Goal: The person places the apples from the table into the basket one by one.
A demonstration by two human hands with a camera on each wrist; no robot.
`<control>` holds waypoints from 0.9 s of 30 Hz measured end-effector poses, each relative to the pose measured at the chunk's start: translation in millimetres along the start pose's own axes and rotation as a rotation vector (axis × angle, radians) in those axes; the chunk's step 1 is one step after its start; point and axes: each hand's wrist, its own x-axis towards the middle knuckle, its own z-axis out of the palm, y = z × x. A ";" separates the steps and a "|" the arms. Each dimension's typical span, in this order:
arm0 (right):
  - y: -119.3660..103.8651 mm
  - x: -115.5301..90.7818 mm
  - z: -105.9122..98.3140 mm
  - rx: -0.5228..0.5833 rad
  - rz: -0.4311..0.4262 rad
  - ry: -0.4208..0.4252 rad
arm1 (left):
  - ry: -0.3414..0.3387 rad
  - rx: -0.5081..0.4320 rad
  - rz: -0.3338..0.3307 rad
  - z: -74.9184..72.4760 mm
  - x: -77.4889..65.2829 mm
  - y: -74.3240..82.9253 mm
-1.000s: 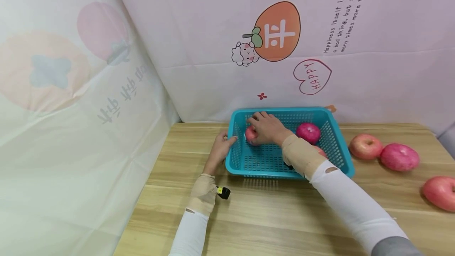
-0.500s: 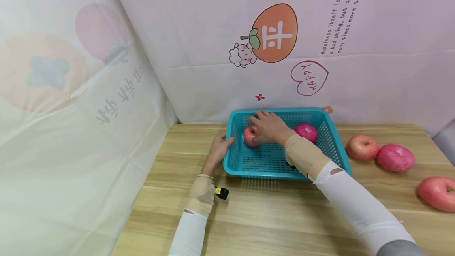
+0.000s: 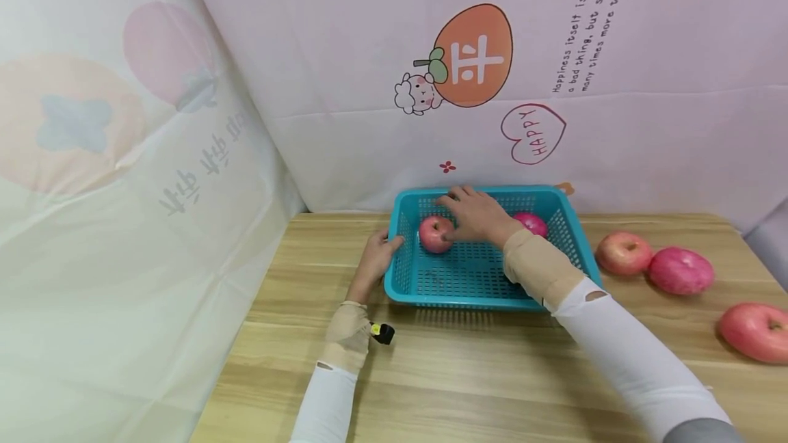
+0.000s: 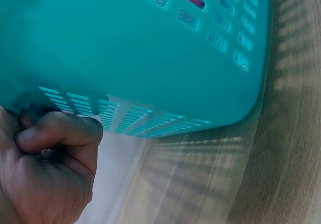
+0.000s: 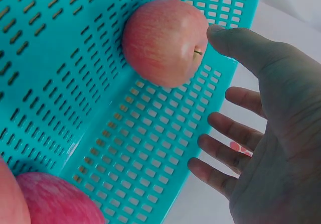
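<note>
A turquoise plastic basket (image 3: 474, 304) with slotted walls stands on the table against the back sheet. My left hand (image 3: 375, 258) grips its left rim; the left wrist view shows those fingers (image 4: 65, 133) curled at the basket wall. A pinkish-red apple (image 3: 436, 234) sits upright in the basket's back left corner. Over it, to its right, my right hand (image 3: 480, 216) is open with spread fingers. In the right wrist view the thumb tip lies right beside the apple (image 5: 165, 43); whether they touch I cannot tell. A darker magenta apple (image 3: 532, 224) lies at the right inside, partly behind the right forearm.
Right of the basket on the wooden table (image 3: 468, 388) lie a pale red apple (image 3: 624, 253), a magenta apple (image 3: 680, 270) and, nearer, another red apple (image 3: 756, 332). Another pale red fruit (image 5: 10, 199) shows inside the basket. Printed sheets hang behind and at left.
My right hand has loosened from the apple in the back left corner and drawn slightly right, so more of that apple shows. The left hand keeps its hold on the rim.
</note>
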 end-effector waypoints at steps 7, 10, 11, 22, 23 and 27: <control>5.2 -7.1 -8.0 -0.010 -0.002 0.017 | 0.011 0.014 -0.008 0.3 0.6 3.2; 7.1 -10.9 -9.6 -0.026 -0.005 0.022 | 0.011 0.017 -0.009 1.1 0.8 3.8; 7.7 -11.9 -10.0 -0.027 -0.004 0.019 | 0.011 0.018 -0.008 1.3 0.9 3.6; 13.2 -22.6 -17.9 -0.023 -0.005 0.031 | -0.002 0.025 -0.008 1.9 -0.3 2.1; 14.0 -23.3 -18.7 -0.025 -0.004 0.032 | -0.002 0.026 -0.009 1.8 0.0 1.4; 17.2 -26.2 -22.2 -0.034 0.005 0.030 | -0.001 0.029 -0.003 1.1 1.3 -0.9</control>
